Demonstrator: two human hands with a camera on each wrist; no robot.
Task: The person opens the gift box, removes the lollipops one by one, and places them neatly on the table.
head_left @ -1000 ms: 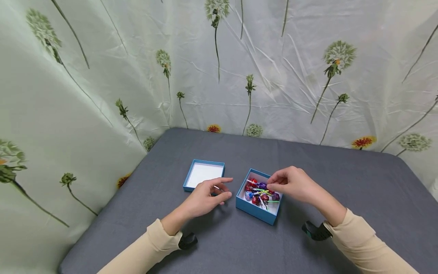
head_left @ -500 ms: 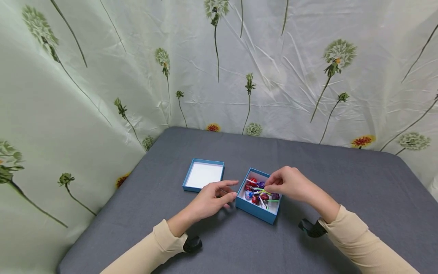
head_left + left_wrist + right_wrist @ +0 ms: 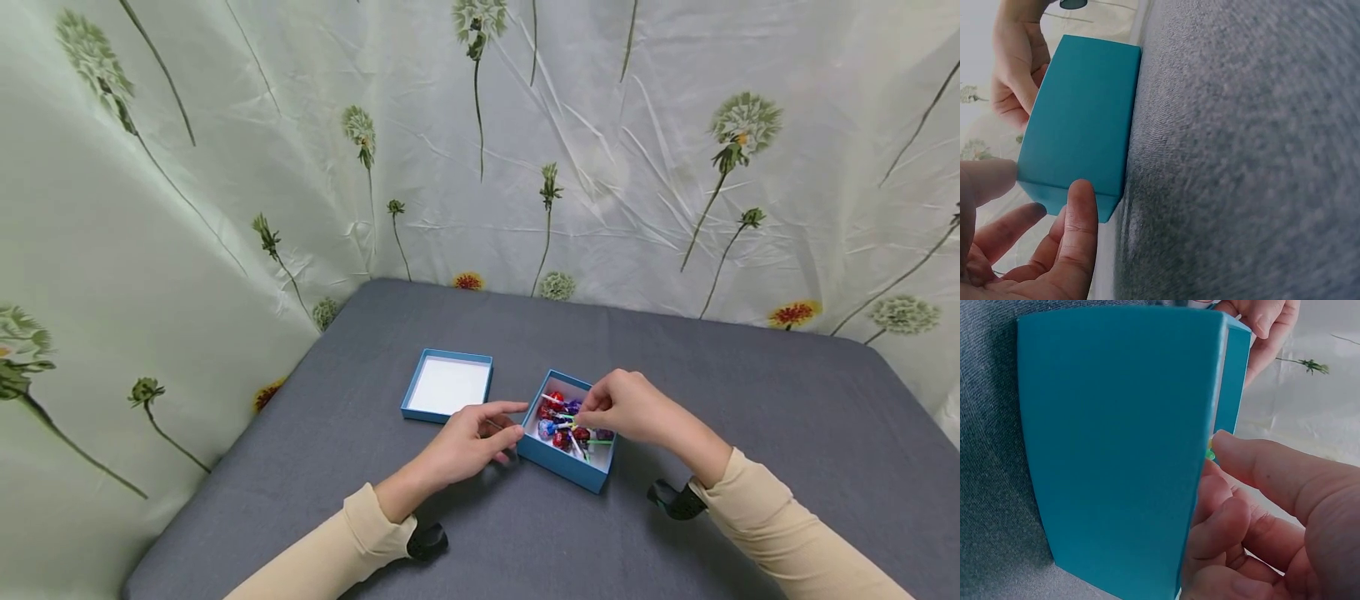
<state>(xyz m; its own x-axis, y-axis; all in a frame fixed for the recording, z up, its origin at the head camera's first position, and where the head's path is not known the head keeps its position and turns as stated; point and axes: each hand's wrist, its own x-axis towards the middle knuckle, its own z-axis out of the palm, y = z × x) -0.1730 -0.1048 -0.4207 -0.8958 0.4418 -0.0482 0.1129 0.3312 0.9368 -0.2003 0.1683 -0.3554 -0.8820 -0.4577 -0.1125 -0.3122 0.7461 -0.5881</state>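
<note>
A blue box sits on the table with several wrapped lollipops inside, red, purple and blue, their sticks white, green and yellow. My right hand reaches over its right wall, thumb and fingertips pinching a lollipop by its yellow-green stick end. Its candy head cannot be made out. My left hand is at the box's left side, fingers extended and thumb at the rim. In the left wrist view, its fingers lie against the end of the box.
A shallow blue box lid with a white inside lies face up behind my left hand. Grey cloth covers the table. A flower-printed curtain hangs along the back and left edges.
My left hand has moved right until it meets the box. My right hand has shifted slightly left and lower over the lollipops, and its fingertips have closed on a stick.
</note>
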